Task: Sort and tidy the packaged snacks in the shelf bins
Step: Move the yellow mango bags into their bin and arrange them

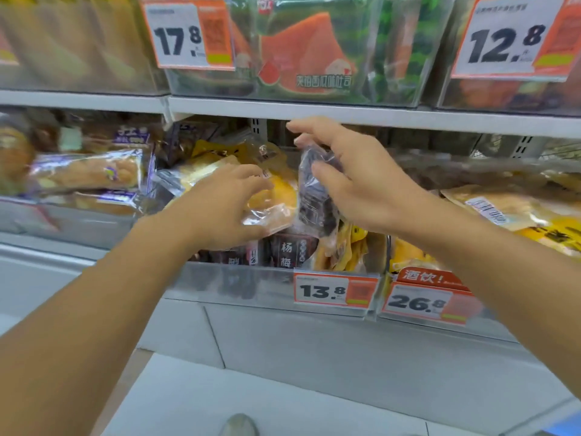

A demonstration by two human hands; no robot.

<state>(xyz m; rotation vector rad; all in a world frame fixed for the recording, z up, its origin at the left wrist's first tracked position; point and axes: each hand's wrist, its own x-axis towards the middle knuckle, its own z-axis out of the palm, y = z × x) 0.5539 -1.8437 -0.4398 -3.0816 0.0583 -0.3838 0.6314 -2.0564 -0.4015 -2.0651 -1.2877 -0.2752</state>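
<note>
Now, left hand: fingers curled on yellow snack pack
Right hand: fingers clamped on dark snack pack, above bin front edge

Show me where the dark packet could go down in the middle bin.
The bin behind the 13.8 tag is crowded with dark and yellow packets up front. The only gap shows behind the right hand, under the shelf edge; its depth is unclear.

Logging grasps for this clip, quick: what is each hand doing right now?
Left hand: holds a yellow snack pack.
Right hand: holds a dark snack pack.
</note>
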